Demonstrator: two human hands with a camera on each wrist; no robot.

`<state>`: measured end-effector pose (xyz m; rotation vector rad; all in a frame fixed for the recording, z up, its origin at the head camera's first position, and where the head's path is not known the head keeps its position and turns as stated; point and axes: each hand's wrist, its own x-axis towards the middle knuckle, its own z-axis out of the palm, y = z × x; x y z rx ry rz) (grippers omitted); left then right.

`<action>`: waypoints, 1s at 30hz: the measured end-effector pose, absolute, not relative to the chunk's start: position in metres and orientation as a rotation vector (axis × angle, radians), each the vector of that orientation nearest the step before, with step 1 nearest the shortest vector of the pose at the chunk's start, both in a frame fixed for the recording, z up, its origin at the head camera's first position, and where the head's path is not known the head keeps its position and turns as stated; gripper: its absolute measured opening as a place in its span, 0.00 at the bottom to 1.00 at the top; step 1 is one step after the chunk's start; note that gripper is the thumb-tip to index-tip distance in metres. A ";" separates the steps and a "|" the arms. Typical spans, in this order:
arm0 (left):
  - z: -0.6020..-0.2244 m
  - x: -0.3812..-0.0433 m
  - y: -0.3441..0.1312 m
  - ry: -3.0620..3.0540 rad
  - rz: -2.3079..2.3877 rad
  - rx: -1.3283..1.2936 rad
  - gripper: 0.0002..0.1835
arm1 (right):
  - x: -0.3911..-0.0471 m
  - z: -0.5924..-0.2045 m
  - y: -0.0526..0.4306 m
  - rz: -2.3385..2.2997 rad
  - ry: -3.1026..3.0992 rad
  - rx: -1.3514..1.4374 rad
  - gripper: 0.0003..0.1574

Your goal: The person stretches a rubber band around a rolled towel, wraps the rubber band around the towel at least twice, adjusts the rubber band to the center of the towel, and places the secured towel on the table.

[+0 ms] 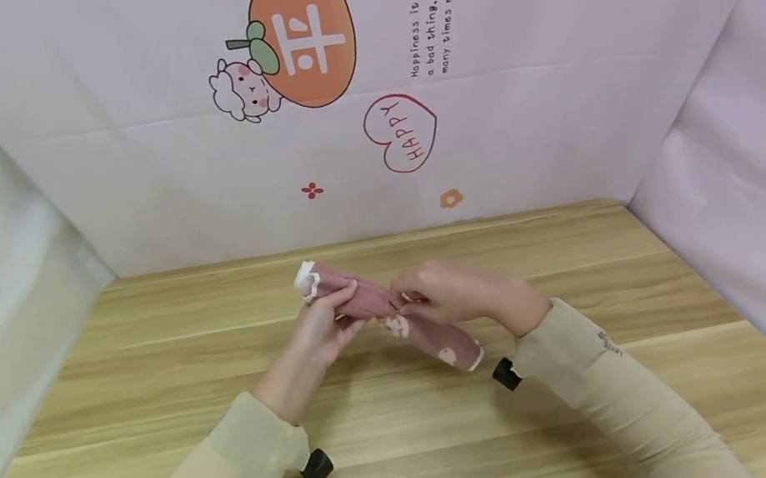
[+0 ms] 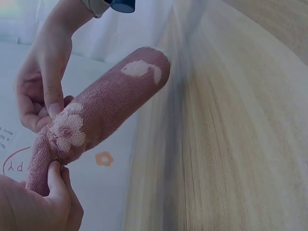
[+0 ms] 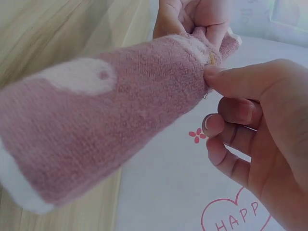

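A rolled pink towel (image 1: 447, 340) with white flower patches and white edges is held slantwise above the table, pinched in at its middle. My left hand (image 1: 325, 325) grips the towel's upper-left half, thumb along the roll. At the narrowed middle, my right hand (image 1: 448, 291) pinches with thumb and fingertips where a thin yellowish band (image 3: 211, 58) shows against the cloth. In the left wrist view, the left thumb presses just below a white flower patch (image 2: 67, 132), with the right fingertips on its other side. Part of the band is hidden by fingers and folds.
Under both hands lies a wood-grain table (image 1: 421, 469). A white printed cloth (image 1: 153, 184) stands as a wall behind it, with more white cloth at both sides. Black wrist devices (image 1: 317, 467) hang below the sleeves.
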<state>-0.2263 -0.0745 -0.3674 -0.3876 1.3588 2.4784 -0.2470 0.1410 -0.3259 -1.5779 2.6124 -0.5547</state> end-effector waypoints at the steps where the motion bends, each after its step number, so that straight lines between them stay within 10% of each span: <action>1: -0.367 -0.226 -0.075 1.353 2.479 -0.393 0.04 | -0.247 -0.325 0.141 -0.551 2.617 -1.574 0.08; 30: -0.379 -0.219 -0.072 1.066 2.576 -0.455 0.07 | -0.258 -0.352 0.157 -1.038 2.561 -1.350 0.08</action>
